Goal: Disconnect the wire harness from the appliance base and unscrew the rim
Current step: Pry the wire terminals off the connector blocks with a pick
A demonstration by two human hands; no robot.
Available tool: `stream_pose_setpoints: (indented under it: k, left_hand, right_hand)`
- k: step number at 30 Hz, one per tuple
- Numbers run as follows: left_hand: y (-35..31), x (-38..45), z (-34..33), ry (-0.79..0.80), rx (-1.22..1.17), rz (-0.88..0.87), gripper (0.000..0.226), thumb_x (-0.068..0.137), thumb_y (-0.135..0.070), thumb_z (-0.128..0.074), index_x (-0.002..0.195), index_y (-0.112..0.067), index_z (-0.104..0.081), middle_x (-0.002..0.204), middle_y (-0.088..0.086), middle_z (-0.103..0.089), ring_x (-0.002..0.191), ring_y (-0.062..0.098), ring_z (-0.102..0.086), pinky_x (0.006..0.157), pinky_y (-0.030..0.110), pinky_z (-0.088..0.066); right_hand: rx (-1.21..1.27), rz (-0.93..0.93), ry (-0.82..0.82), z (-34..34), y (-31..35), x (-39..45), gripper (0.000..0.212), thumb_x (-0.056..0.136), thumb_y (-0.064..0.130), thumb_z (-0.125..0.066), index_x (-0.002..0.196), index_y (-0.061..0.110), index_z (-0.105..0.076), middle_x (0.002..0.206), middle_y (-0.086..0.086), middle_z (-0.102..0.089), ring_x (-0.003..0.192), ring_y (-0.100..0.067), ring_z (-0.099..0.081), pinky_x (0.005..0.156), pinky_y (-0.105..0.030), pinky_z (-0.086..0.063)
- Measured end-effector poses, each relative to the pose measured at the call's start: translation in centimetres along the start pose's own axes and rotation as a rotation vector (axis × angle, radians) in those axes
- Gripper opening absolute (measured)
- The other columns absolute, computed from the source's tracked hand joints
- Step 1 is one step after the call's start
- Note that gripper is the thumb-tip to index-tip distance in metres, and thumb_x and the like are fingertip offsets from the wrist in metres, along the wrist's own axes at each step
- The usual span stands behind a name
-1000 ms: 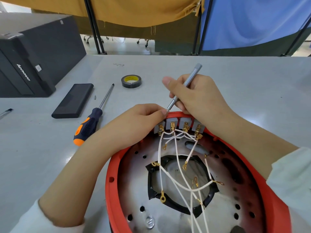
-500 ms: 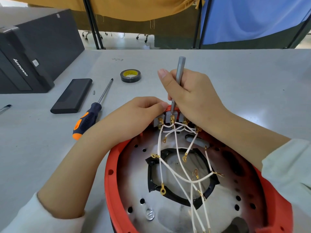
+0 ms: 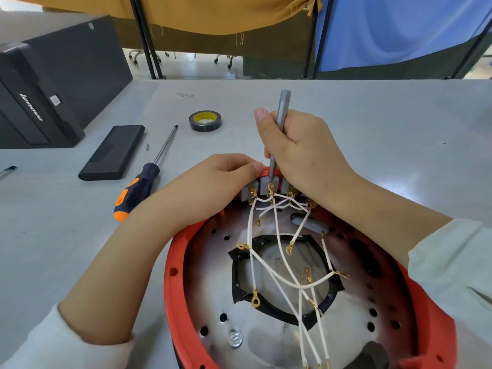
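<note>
1. The wires (image 3: 269,249) are white, with gold ring ends, and run from a row of grey terminals (image 3: 267,186) at the far edge of the base (image 3: 213,288). They fan back toward the person across its metal floor. Several ring ends already lie loose there.
2. The base sits at the near edge of the table (image 3: 399,123), its red rim (image 3: 173,283) curving round it.
3. The right hand (image 3: 298,153) is curled round a thin grey screwdriver (image 3: 281,121). The shaft stands almost upright, tip down on the second terminal from the left, directly below the grip.
4. The left hand (image 3: 213,182) is just left of that tip, fingers curled at the end of the terminal row. I can't tell whether it pinches a terminal or only steadies it.
5. The key relation, as I judge it: tool axis is in line with the terminal screw, so the right hand turns while the left holds the block still.
6. Further out, to the left, lie an orange-and-black screwdriver (image 3: 141,187), a black case (image 3: 113,153) and a roll of tape (image 3: 205,121), all untouched.
</note>
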State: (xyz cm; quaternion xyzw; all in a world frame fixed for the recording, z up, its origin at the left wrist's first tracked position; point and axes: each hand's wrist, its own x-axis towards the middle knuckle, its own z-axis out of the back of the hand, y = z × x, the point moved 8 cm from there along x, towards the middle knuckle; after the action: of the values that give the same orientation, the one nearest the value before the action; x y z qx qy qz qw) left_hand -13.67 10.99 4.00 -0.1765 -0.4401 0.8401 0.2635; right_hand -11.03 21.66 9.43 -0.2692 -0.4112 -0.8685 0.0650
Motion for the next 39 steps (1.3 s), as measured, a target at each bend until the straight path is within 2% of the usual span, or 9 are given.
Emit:
stream_pose_setpoints:
  k: [6, 12, 19, 24, 30, 35, 39]
  left_hand:
    - [-0.09, -0.04, -0.08, 0.011, -0.016, 0.003, 0.025, 0.096, -0.038, -0.046, 0.1, -0.029, -0.069, 0.099, -0.011, -0.072, 0.101, 0.007, -0.063, 0.102, 0.036, -0.042]
    - [-0.23, -0.18, -0.06, 0.018, 0.007, 0.01, 0.027, 0.096, -0.039, -0.044, 0.1, -0.029, -0.068, 0.1, -0.01, -0.071, 0.101, 0.009, -0.063, 0.101, 0.038, -0.042]
    - [-0.34, -0.33, -0.01, 0.001, 0.011, 0.021, 0.025, 0.096, -0.04, -0.045, 0.098, -0.03, -0.068, 0.1, -0.006, -0.071, 0.101, 0.014, -0.064, 0.098, 0.039, -0.045]
    - [-0.4, -0.4, 0.01, 0.002, 0.024, 0.018, 0.027, 0.095, -0.041, -0.044, 0.098, -0.03, -0.068, 0.098, -0.006, -0.072, 0.1, 0.017, -0.064, 0.097, 0.04, -0.046]
    - [-0.39, -0.39, -0.13, 0.025, 0.015, 0.014, 0.028, 0.096, -0.041, -0.043, 0.101, -0.029, -0.068, 0.103, 0.002, -0.071, 0.103, 0.027, -0.063, 0.097, 0.049, -0.046]
    - [-0.32, -0.27, -0.07, 0.014, 0.008, 0.012, 0.027, 0.096, -0.039, -0.045, 0.101, -0.028, -0.068, 0.102, -0.003, -0.071, 0.103, 0.018, -0.063, 0.1, 0.043, -0.043]
    - [-0.25, -0.23, 0.0, 0.007, 0.008, 0.014, 0.026, 0.095, -0.04, -0.045, 0.101, -0.029, -0.068, 0.102, -0.004, -0.071, 0.103, 0.016, -0.063, 0.1, 0.042, -0.044]
  right_hand:
    - [-0.041, -0.056, 0.022, -0.15, -0.37, 0.23, 0.049, 0.1, 0.035, -0.041, 0.064, 0.005, -0.055, 0.052, 0.008, -0.052, 0.052, -0.002, -0.054, 0.056, -0.022, -0.043]
    - [0.029, -0.063, -0.037, 0.48, -0.45, 0.22, 0.047, 0.1, 0.029, -0.042, 0.056, 0.014, -0.05, 0.043, 0.011, -0.044, 0.047, 0.0, -0.052, 0.049, -0.01, -0.039]
    - [-0.055, -0.045, 0.017, -0.1, -0.36, 0.2, 0.048, 0.1, 0.035, -0.041, 0.06, 0.011, -0.054, 0.047, 0.01, -0.049, 0.051, -0.005, -0.054, 0.054, -0.019, -0.042]
    - [0.01, -0.052, -0.034, 0.38, -0.52, 0.25, 0.048, 0.101, 0.031, -0.041, 0.057, 0.016, -0.051, 0.043, 0.012, -0.049, 0.049, -0.001, -0.054, 0.053, -0.011, -0.041]
    - [-0.031, -0.041, -0.014, 0.21, -0.41, 0.24, 0.049, 0.101, 0.032, -0.04, 0.063, 0.006, -0.056, 0.047, 0.011, -0.047, 0.051, 0.0, -0.054, 0.055, -0.015, -0.041]
    - [-0.024, -0.077, 0.02, -0.03, -0.67, 0.42, 0.049, 0.1, 0.033, -0.04, 0.058, 0.012, -0.053, 0.041, 0.014, -0.05, 0.046, 0.0, -0.052, 0.052, -0.011, -0.04]
    - [-0.045, -0.11, 0.016, -0.08, -0.91, 0.7, 0.049, 0.1, 0.032, -0.04, 0.055, 0.015, -0.051, 0.04, 0.01, -0.047, 0.043, 0.001, -0.049, 0.049, -0.01, -0.038]
